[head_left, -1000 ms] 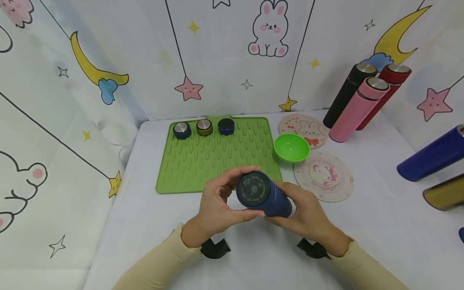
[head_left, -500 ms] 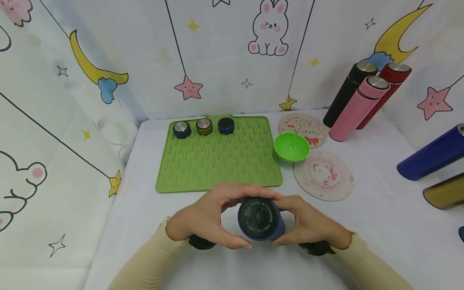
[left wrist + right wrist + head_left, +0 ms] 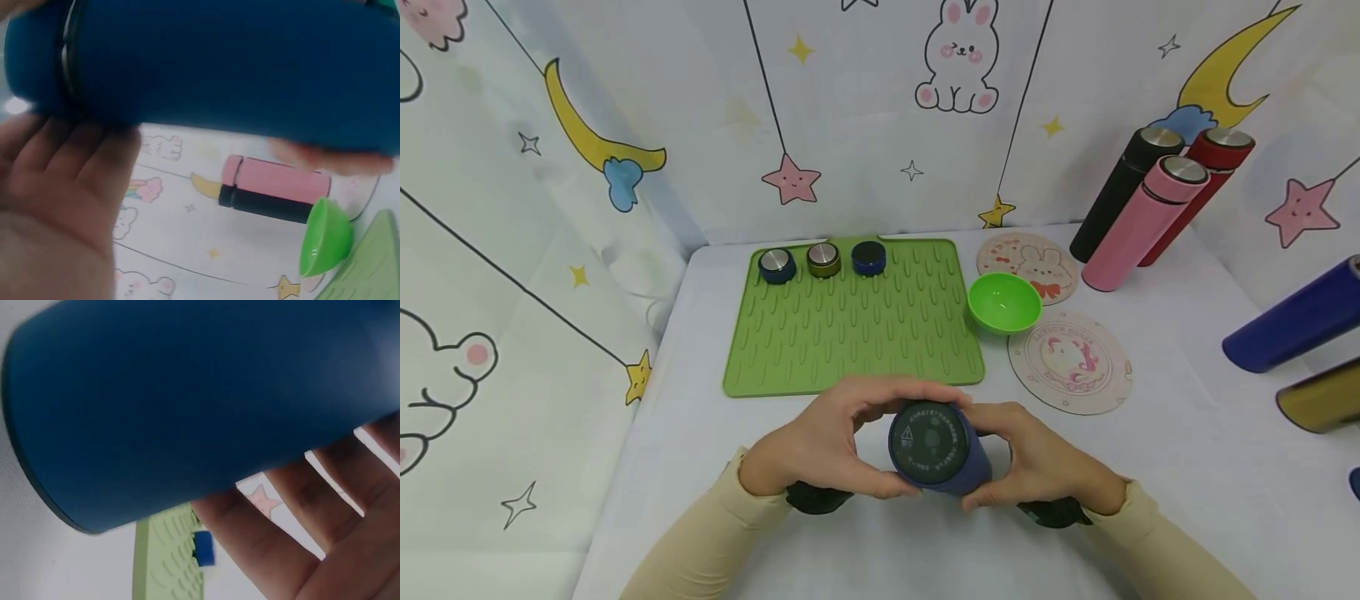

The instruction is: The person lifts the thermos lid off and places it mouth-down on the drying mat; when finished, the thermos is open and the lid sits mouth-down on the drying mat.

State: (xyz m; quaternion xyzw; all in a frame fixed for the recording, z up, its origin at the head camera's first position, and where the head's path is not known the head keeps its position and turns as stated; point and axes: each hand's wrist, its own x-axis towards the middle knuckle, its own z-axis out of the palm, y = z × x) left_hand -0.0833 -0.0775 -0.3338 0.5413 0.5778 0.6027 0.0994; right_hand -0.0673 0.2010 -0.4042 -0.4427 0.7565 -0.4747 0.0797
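Both hands hold a dark blue thermos bottle (image 3: 977,467) over the near part of the table. Its round, black, printed end faces the head camera. My left hand (image 3: 835,437) curls round it near that end, fingers over the far side and thumb along the near side. Lower down, my right hand (image 3: 1045,458) grips the other side between fingers and thumb. In the left wrist view a shiny seam rings the thermos bottle (image 3: 237,69) near one end. The right wrist view shows the bottle (image 3: 175,412) with a dark rim at its left end.
A green mat (image 3: 850,342) bears three bottle caps, among them a gold one (image 3: 823,260). A green bowl (image 3: 1003,304) stands beside two round coasters. Black, pink (image 3: 1142,225) and red bottles stand at the back right. Blue (image 3: 1292,317) and gold (image 3: 1318,396) bottles are at the right edge.
Both hands have brought the thermos bottle nearer the body, and its printed end now faces the head camera more squarely. Since half a second ago that end has shifted slightly up and left.
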